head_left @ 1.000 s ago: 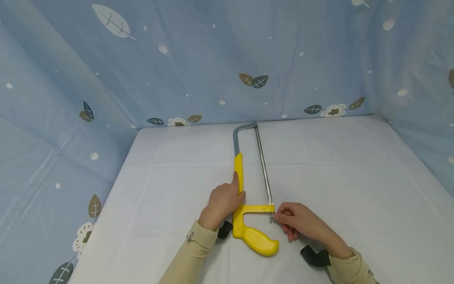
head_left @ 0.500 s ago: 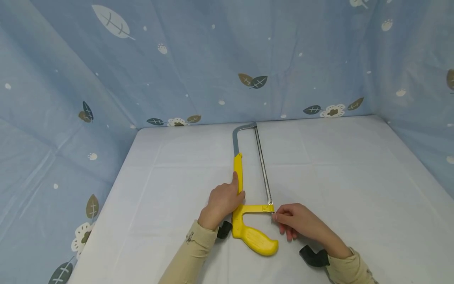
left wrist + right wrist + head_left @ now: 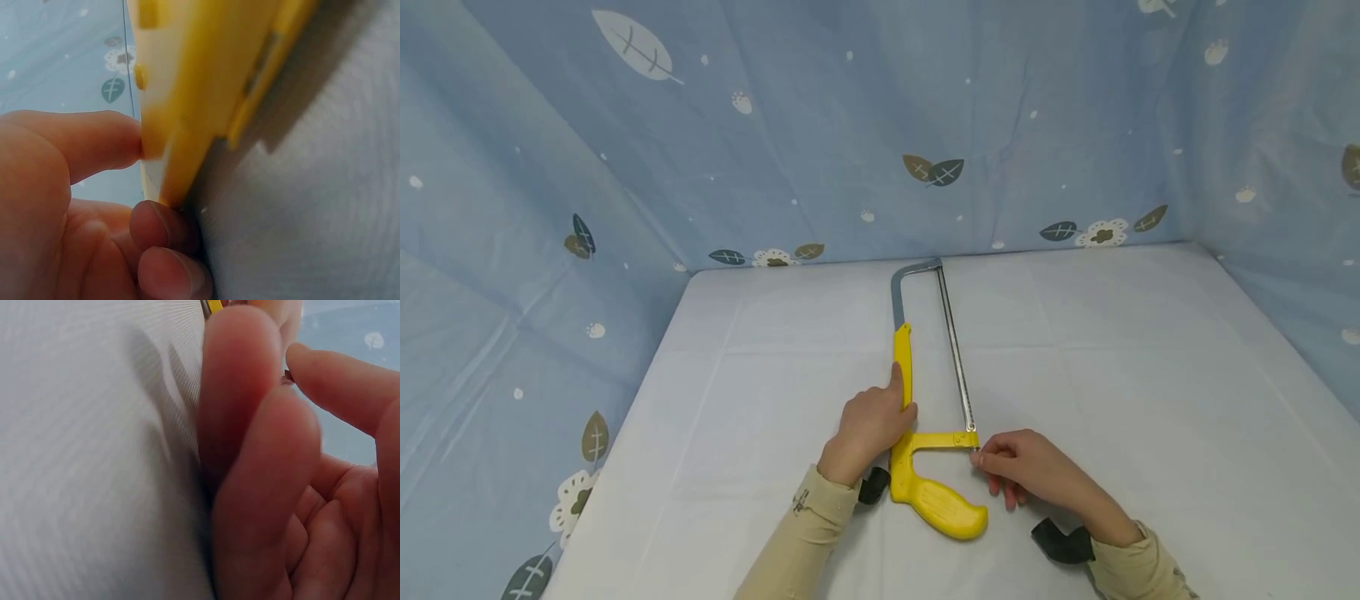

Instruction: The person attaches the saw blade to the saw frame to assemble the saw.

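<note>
A hacksaw (image 3: 942, 507) with a yellow handle and grey front bow lies flat on the white-covered table, its blade (image 3: 954, 350) on the right side. My left hand (image 3: 867, 425) grips the yellow frame, index finger stretched along it. In the left wrist view the thumb presses one side of the frame (image 3: 187, 119), with curled fingertips at its lower edge. At the near end of the blade, my right hand (image 3: 1028, 463) pinches the small metal wing nut between thumb and fingers. Fingers mostly hide that nut; the right wrist view shows only a sliver of metal (image 3: 287, 377).
White cloth covers the table (image 3: 790, 333). A blue curtain (image 3: 820, 125) with printed leaves and flowers rises behind the back edge and at both sides. Black curved pieces (image 3: 1063, 542) sit at both wrists, beside the beige sleeves (image 3: 801, 533).
My right fingers have shifted slightly and turned at the wing nut, covering more of it now. The left hand holds its place, and the hacksaw stays where it was.
</note>
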The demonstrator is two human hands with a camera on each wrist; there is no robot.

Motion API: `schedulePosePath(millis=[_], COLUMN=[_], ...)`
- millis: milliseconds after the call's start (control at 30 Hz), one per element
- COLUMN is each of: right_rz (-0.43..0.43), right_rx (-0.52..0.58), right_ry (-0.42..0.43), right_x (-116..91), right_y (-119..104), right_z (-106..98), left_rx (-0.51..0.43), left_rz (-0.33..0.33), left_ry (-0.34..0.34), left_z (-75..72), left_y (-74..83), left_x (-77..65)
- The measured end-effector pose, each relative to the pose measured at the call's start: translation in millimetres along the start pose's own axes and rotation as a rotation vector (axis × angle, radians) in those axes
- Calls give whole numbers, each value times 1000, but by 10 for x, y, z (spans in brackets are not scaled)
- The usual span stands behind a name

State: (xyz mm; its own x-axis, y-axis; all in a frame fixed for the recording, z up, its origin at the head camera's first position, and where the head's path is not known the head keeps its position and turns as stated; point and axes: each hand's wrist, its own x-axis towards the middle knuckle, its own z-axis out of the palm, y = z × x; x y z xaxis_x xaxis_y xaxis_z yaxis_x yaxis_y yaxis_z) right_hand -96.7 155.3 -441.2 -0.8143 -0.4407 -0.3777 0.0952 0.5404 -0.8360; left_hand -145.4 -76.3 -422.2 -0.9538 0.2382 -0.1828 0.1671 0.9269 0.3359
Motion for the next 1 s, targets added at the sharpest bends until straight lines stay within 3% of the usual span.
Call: schedulePosePath(millis=[367,733,1000], right_rz=[-36,-15,-8], right_rx=[44,111,81], right_ry=[-24,30,12], right_x=[28,30,23], right_y=[27,24,39], right_z=[-2,-16,-13], left_rx=[9,-3,8], left_rz=[-13,1,2], left_ry=[-6,5,-1], left_z=[6,11,22], left_y=[-21,-16,-5], left_x=[-21,-4,4])
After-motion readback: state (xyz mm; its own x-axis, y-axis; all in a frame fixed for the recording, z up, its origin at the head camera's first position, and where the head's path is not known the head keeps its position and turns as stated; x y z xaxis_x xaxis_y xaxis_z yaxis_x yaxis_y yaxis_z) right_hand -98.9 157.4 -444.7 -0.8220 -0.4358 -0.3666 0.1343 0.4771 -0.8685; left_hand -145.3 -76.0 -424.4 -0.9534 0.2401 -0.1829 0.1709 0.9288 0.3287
